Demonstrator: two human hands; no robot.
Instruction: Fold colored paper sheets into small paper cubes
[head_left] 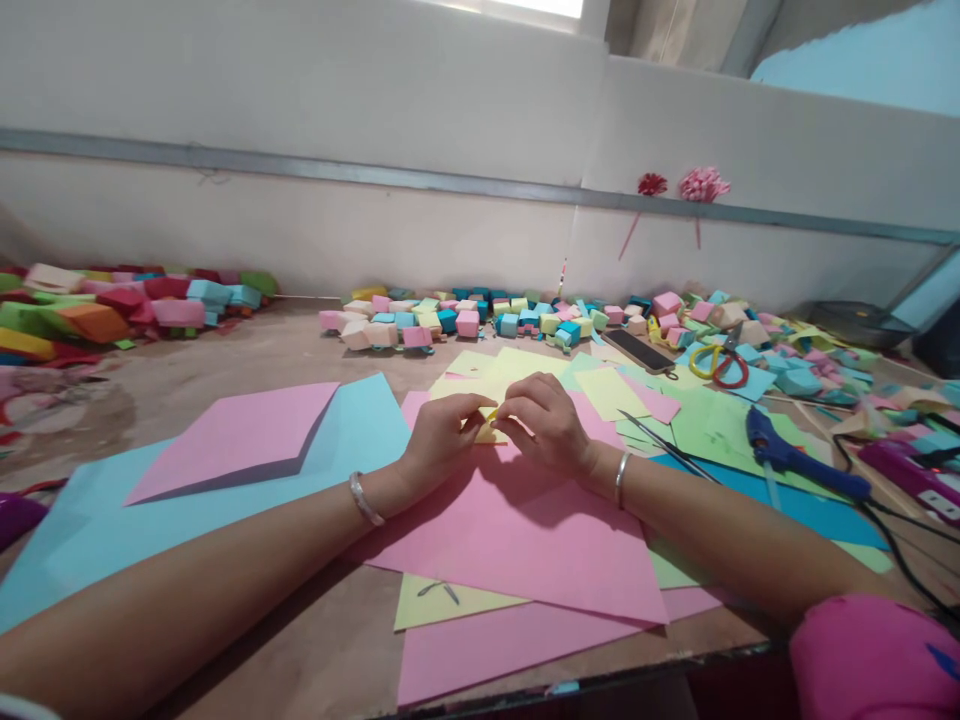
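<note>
My left hand [442,432] and my right hand [546,420] meet over a large pink paper sheet [525,530] in the middle of the table. Both pinch a small folded yellow paper piece [489,424] between their fingertips, the fingers curled and pressed onto it. Each wrist wears a silver bangle. A pink sleeve shows at my right elbow, low on the right. More yellow sheets [495,372] lie just behind the hands.
A pink sheet [232,440] rests on a light blue sheet [97,510] at left. Many small paper cubes [465,320] line the back wall. Right of the hands lie a blue glue gun [787,458], scissors [720,366], green sheets and cables. The table edge runs along the bottom.
</note>
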